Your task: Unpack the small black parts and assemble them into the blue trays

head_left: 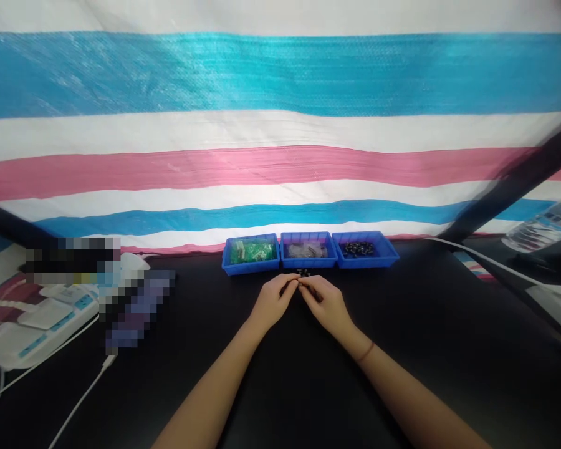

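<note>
My left hand [275, 299] and my right hand [325, 300] meet at their fingertips over the black table, just in front of the middle blue bin. Both are closed in a pinch, and whatever they hold is too small to make out. Several small dark pieces [303, 272] lie just beyond the fingertips. Three blue bins stand in a row behind: the left bin [251, 268] has green packets in it, the middle bin [308, 262] has clear bags of small parts, and the right bin [371, 262] has small black pieces.
At the left lie a white power strip [32, 346] with plugs and cables, and a blurred-out object [140, 312]. A clear plastic bottle [542, 231] and a white cable [486, 255] are at the right. A striped sheet [280, 168] hangs behind the table [308, 393].
</note>
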`<action>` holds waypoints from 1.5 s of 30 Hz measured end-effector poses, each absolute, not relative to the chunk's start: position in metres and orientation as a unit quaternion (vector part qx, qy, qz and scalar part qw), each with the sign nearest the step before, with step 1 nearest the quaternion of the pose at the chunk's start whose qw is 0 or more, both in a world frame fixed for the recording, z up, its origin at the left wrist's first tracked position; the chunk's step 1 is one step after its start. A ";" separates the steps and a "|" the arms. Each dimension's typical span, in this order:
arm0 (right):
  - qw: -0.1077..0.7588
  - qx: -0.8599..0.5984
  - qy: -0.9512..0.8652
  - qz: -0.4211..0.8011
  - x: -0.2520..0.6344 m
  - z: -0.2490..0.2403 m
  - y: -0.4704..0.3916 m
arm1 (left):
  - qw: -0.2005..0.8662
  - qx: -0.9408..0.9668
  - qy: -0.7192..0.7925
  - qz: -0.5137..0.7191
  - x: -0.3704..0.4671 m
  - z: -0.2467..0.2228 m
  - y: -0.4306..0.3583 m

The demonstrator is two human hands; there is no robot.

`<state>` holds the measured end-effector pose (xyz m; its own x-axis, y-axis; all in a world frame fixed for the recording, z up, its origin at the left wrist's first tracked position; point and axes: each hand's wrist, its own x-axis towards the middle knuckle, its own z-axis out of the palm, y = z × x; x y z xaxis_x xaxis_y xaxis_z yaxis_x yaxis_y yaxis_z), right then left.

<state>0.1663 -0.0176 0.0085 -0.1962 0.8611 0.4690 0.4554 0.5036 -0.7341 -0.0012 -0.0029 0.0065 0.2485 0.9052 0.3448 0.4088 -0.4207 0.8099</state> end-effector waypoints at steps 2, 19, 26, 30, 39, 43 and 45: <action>0.459 -0.452 -0.730 0.228 0.166 0.008 -0.018 | 0.301 0.735 0.441 0.418 -0.002 0.006 -0.002; 0.471 -0.490 -0.677 0.281 0.165 0.011 -0.024 | 0.283 0.722 0.454 0.439 -0.002 0.006 -0.006; 0.482 -0.485 -0.679 0.268 0.165 0.009 -0.024 | 0.301 0.740 0.428 0.422 -0.001 0.004 -0.005; 0.484 -0.484 -0.679 0.267 0.165 0.008 -0.023 | 0.301 0.742 0.420 0.427 -0.001 0.007 -0.005; 0.479 -0.467 -0.688 0.282 0.165 0.015 -0.024 | 0.310 0.723 0.444 0.430 -0.003 0.005 -0.004; 0.468 -0.466 -0.691 0.294 0.165 0.017 -0.024 | 0.311 0.738 0.416 0.431 -0.003 0.007 -0.006; 0.462 -0.469 -0.691 0.300 0.166 0.016 -0.024 | 0.304 0.746 0.404 0.434 -0.003 0.008 -0.007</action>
<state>0.1656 -0.0244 0.0161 -0.1336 0.9244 0.3573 0.3701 0.3810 -0.8473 -0.0030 -0.0066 0.0080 0.2974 0.8659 0.4022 0.3383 -0.4895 0.8037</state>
